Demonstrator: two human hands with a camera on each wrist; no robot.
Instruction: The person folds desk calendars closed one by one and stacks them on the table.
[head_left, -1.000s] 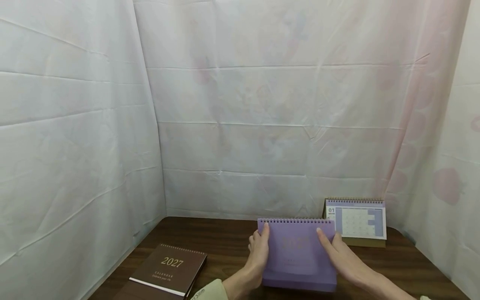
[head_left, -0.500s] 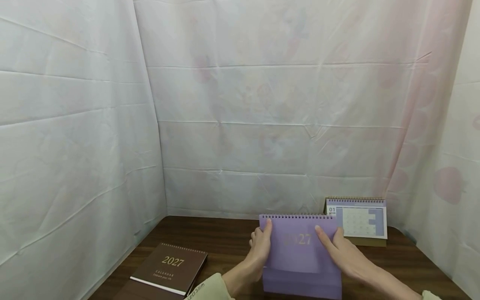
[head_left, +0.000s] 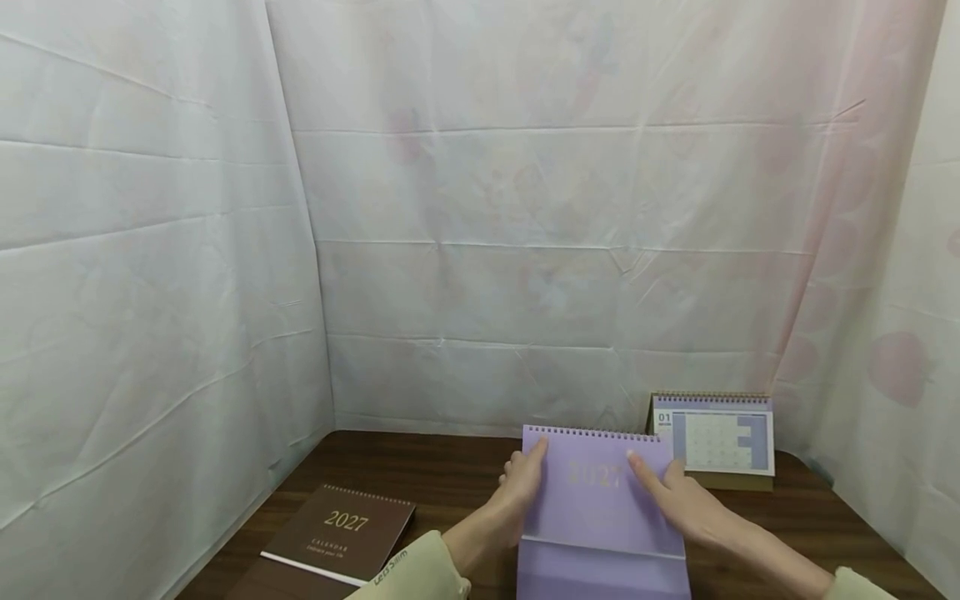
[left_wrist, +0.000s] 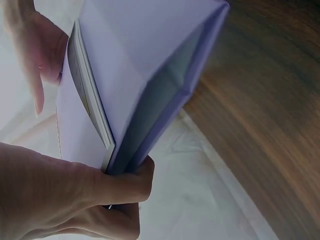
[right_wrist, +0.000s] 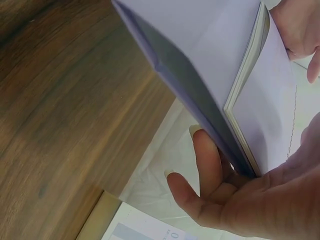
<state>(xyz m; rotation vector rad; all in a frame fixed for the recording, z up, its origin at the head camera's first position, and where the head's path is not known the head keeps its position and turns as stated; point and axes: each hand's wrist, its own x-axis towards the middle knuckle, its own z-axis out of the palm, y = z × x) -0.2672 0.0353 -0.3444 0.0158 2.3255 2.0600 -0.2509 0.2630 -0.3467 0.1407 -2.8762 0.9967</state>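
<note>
A purple desk calendar point(head_left: 588, 512) with a spiral binding and gold 2027 lettering is held up between both hands near the table's front. My left hand point(head_left: 517, 492) grips its left edge, thumb on the cover near the binding. On the opposite edge, my right hand point(head_left: 678, 498) holds it with the thumb on the front and fingers behind. In the left wrist view, the folded stand of the calendar point(left_wrist: 127, 50) shows a hollow between its panels, and a page block sits under the cover. The right wrist view shows fingers point(right_wrist: 207, 160) curled behind the stand.
A brown 2027 calendar point(head_left: 345, 529) lies at the left of the dark wooden table point(head_left: 442, 467). Another calendar point(head_left: 716, 442), with a white and lilac January page, stands upright at the back right. Pale fabric point(head_left: 480, 292) hangs round the table's back and sides.
The purple calendar has tilted back and risen slightly, so more of the lower stand panel shows below the cover. Both hands keep their grip and move with it.
</note>
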